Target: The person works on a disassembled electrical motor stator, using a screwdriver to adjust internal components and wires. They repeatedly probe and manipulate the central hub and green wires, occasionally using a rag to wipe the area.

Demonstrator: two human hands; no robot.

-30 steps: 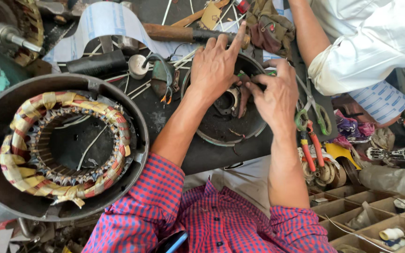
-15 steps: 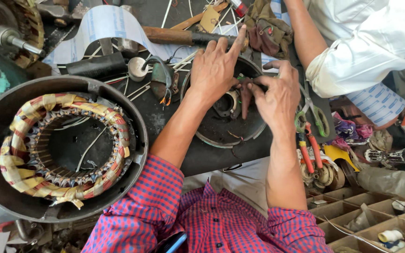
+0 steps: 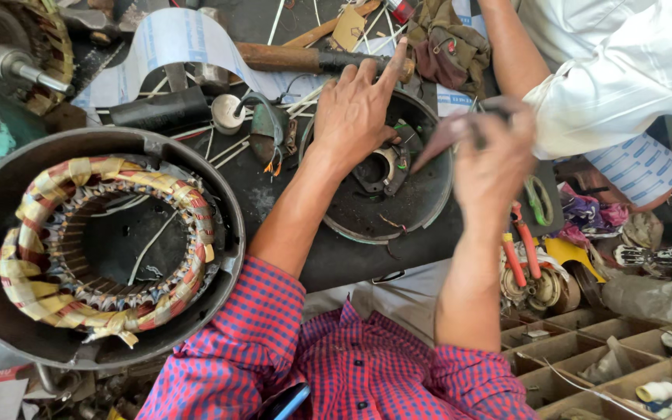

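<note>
I am seeing hands working on a round motor end cover point(image 3: 421, 204).
Near me the wound stator point(image 3: 103, 245) is sitting finished-looking. Farther out, the left hand point(image 3: 355, 113) is pressing spread on the cover; the blurred right hand point(image 3: 491, 152) is lifting, grip unclear. Wires inside look loose, so work remains.

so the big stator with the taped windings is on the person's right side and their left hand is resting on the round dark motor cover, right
Not quite. In the head view the stator with the taped windings sits on the person's left side, not the right. The rest holds: the left hand rests on the round dark motor cover.
</note>
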